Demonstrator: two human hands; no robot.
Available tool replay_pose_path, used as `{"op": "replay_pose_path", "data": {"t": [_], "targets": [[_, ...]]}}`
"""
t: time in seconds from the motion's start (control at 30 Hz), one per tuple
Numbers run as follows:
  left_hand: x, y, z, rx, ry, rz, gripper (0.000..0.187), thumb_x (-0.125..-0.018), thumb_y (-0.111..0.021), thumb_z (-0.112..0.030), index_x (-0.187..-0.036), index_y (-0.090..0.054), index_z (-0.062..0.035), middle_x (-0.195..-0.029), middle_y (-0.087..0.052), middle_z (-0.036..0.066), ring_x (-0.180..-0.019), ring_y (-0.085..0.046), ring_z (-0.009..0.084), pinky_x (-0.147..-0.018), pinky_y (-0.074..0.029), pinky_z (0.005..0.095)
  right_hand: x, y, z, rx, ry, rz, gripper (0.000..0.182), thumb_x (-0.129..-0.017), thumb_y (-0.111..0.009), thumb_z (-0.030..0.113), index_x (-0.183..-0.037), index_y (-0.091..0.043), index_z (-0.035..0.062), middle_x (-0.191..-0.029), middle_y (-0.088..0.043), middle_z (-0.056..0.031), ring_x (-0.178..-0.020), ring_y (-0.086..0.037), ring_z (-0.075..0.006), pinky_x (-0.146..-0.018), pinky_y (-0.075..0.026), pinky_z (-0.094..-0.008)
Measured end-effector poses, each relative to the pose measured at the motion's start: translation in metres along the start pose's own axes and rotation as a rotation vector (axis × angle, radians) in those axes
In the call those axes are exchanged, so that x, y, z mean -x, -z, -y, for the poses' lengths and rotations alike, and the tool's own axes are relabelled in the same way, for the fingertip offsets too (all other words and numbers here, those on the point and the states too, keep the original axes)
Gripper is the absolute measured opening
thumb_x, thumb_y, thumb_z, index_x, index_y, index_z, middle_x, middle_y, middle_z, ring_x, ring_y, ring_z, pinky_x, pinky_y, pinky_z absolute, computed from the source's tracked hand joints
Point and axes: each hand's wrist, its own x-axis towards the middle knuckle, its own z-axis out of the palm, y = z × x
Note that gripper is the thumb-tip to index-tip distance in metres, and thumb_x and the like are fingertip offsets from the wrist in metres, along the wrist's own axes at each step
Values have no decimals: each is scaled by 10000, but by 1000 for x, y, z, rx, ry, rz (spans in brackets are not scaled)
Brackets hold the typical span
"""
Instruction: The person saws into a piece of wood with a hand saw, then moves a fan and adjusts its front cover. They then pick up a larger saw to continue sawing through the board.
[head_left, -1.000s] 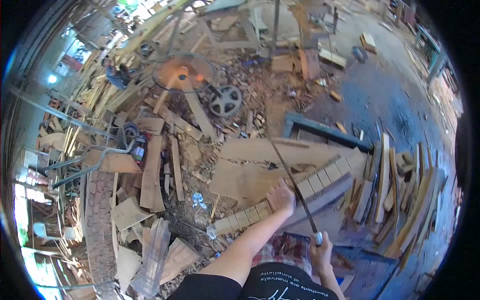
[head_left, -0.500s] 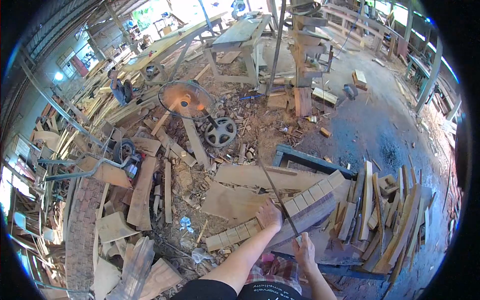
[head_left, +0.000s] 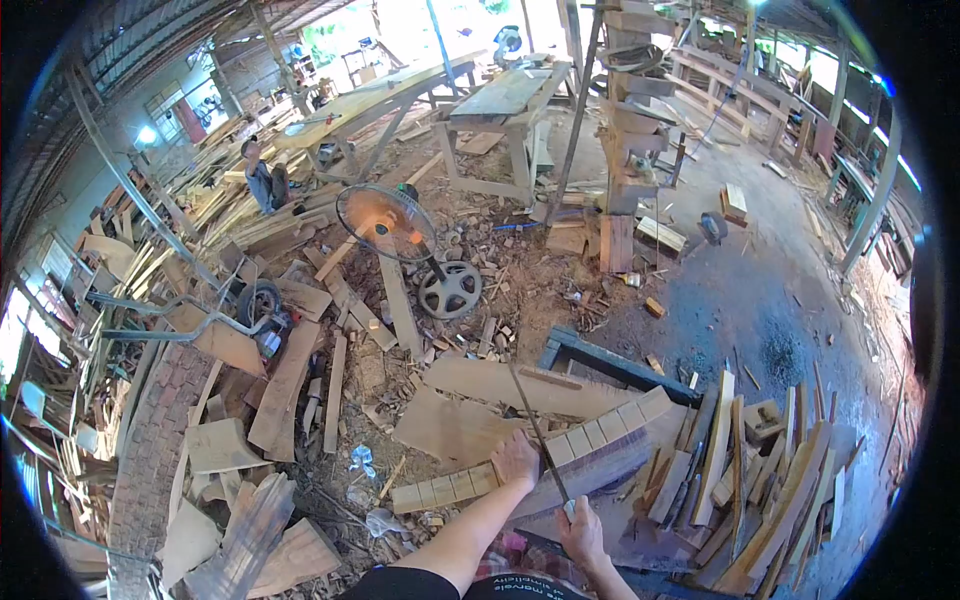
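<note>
My right hand (head_left: 583, 533) is wrapped around the handle of a handsaw (head_left: 538, 430), close to my body. Its long, dark blade appears almost edge-on and slants away from me across a curved piece of wood (head_left: 592, 436). Evenly spaced lines cross the pale top of this piece, which extends to both sides of the blade. Just left of the blade, my left hand (head_left: 515, 459) bears down on the wood with its fingers bent over it. Beyond lie flat brown boards (head_left: 455, 425), partly covered by the curved piece.
Offcuts and strips (head_left: 775, 490) are heaped at my right. A dark frame (head_left: 620, 362) lies ahead. Farther off stand a pedestal fan (head_left: 384, 225), a wheelbarrow (head_left: 215, 335) and a workbench (head_left: 500, 100). A person (head_left: 264, 180) sits at the far left among lumber.
My view has tilted up, so the work sits lower in the picture. The handsaw has come slightly back toward me relative to my left hand, which stays on the wood.
</note>
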Motion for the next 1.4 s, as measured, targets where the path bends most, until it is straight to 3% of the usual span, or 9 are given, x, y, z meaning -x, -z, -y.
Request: {"op": "replay_pose_path", "data": {"t": [0.33,0.43,0.53,0.73,0.93,1.07,1.13,1.23,1.4], "targets": [[4,-6,6,-4,-28,21,274,-869,-520,-286,-1053,-540,-83,-1011,-631,141,-994,-554,315,-811,-396,479,-3,2,0,-23,-20,39,268,-862,-615,197,-914,-413,27,-811,-585,-282,-792,-569,-499,-650,-445,-540],[6,5,15,50,-129,25,315,-869,-516,-270,-1107,-539,-65,-992,-633,155,-1014,-538,321,-824,-386,487,-2,-3,1,10,-19,-9,265,-840,-613,149,-944,-403,24,-772,-584,-302,-771,-558,-524,-644,-431,-570],[16,21,35,14,-461,107,525,-818,-611,-392,-1195,-496,-46,-1101,-545,130,-1047,-495,308,-832,-385,478,2,-10,-3,11,-34,-63,250,-837,-615,129,-927,-405,28,-778,-591,-295,-773,-565,-514,-626,-438,-546],[19,45,64,46,-628,158,681,-766,-677,-416,-1290,-439,-53,-1179,-501,113,-1099,-465,295,-866,-384,478,4,-21,7,28,-19,-256,250,-807,-659,77,-867,-422,24,-686,-562,-231,-707,-566,-483,-578,-439,-456],[13,43,67,36,-658,298,744,-715,-741,-317,-1329,-393,-84,-1254,-459,134,-1156,-427,324,-918,-369,495,6,-22,12,100,-82,-265,243,-803,-669,115,-865,-451,29,-723,-577,-236,-726,-571,-475,-612,-447,-483],[11,29,74,52,-694,268,698,-749,-708,-322,-1337,-409,-94,-1258,-469,122,-1143,-447,306,-898,-386,494,14,-27,8,37,-66,-278,240,-802,-674,109,-837,-451,28,-691,-560,-213,-672,-568,-447,-596,-448,-457],[11,22,75,-62,-747,217,683,-792,-652,-416,-1341,-406,-92,-1263,-467,128,-1149,-443,308,-901,-391,498,19,-28,11,-125,-118,-284,235,-808,-667,108,-812,-446,27,-667,-545,-189,-633,-560,-410,-581,-446,-424],[14,30,69,-25,-699,271,694,-827,-573,-518,-1346,-404,-89,-1273,-464,134,-1156,-447,312,-905,-393,501,24,-30,2,-36,-30,-344,225,-813,-663,102,-797,-450,34,-634,-511,-167,-596,-532,-394,-564,-436,-406],[16,26,71,-70,-717,198,727,-834,-543,-557,-1365,-388,-85,-1276,-465,128,-1161,-455,309,-911,-387,504,16,-7,10,-14,127,-422,201,-846,-645,152,-875,-482,39,-727,-507,-183,-686,-535,-397,-601,-428,-450]]}}
